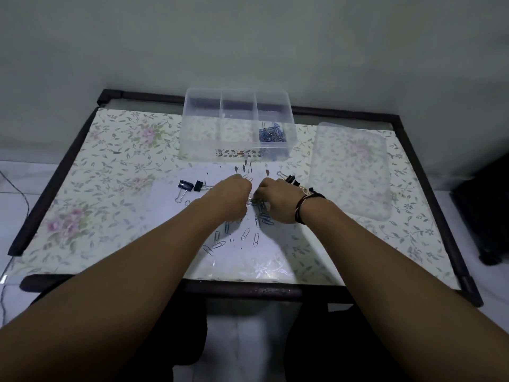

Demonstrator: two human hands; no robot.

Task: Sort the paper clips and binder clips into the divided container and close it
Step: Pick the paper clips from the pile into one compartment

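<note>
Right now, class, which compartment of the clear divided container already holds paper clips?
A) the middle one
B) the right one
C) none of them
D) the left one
B: a heap of blue paper clips lies in the right compartment of the divided container, while the left and middle compartments look empty.

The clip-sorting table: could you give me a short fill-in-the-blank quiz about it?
1. The container is split into ___ compartments.
2. The blue paper clips inside lie in the ___ compartment.
3. The lid lies on the table to the container's ___.
4. The bracelets are on the ___ wrist.

Missing words: three; right; right; right
</note>
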